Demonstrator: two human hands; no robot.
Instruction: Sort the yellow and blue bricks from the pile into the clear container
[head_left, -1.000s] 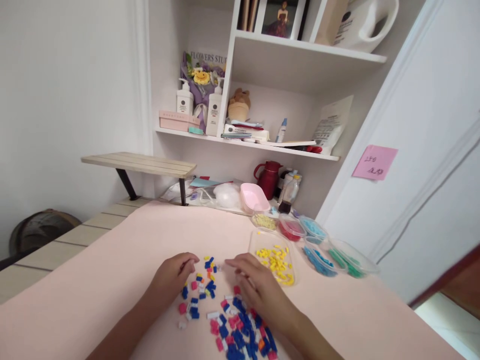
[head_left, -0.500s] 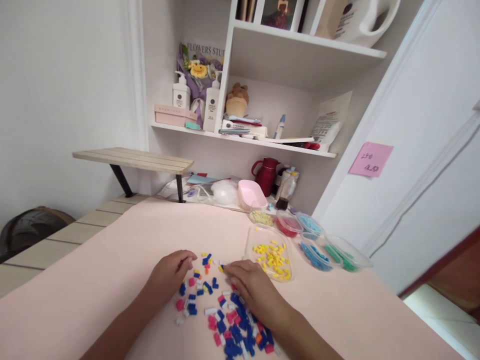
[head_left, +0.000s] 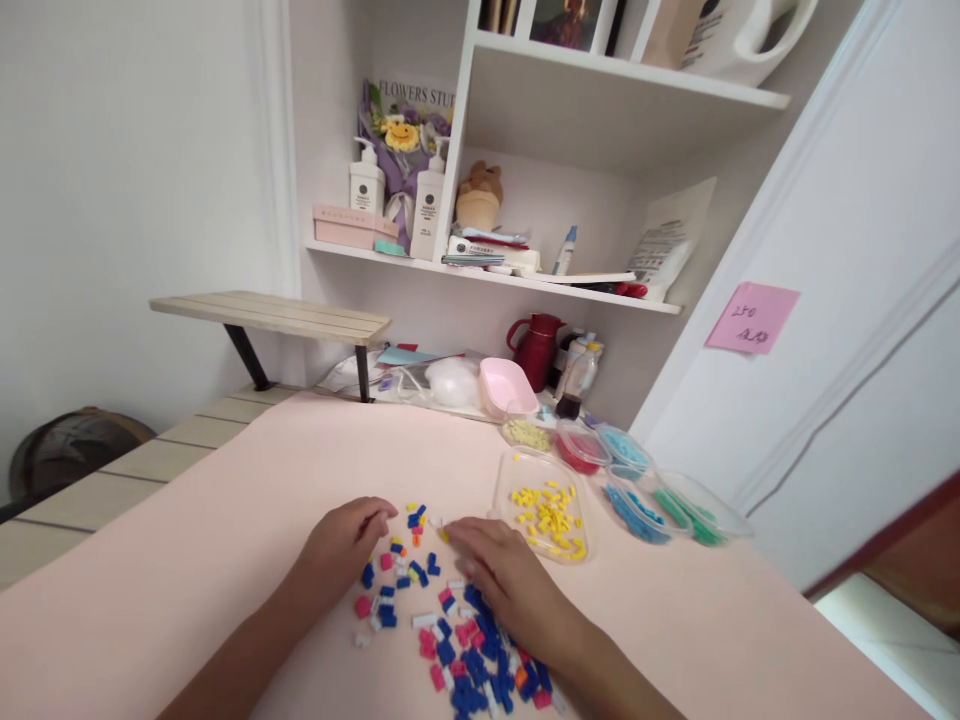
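- Since half a second ago, both hands have barely shifted over the bricks (head_left: 450, 640), which lie scattered near me on the pink mat (head_left: 225, 520).
- Right hand (head_left: 499, 575) fingertips pressed onto a small yellow piece; I cannot tell if it is pinched.
- Left hand (head_left: 341, 545) curled, fingers loosely bent, holding nothing visible.
- Yellow tray (head_left: 544, 510) sits just right; I judge a sweeping wrist could scatter bricks.

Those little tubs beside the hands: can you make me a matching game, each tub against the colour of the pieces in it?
Tubs:
1. tub nearest the right hand
2. round tub behind it
3. tub farthest right
4. small tub by the pink box

Colours:
A. green
B. pale yellow
C. bright yellow
D. red

Pairs: 1-C, 2-D, 3-A, 4-B
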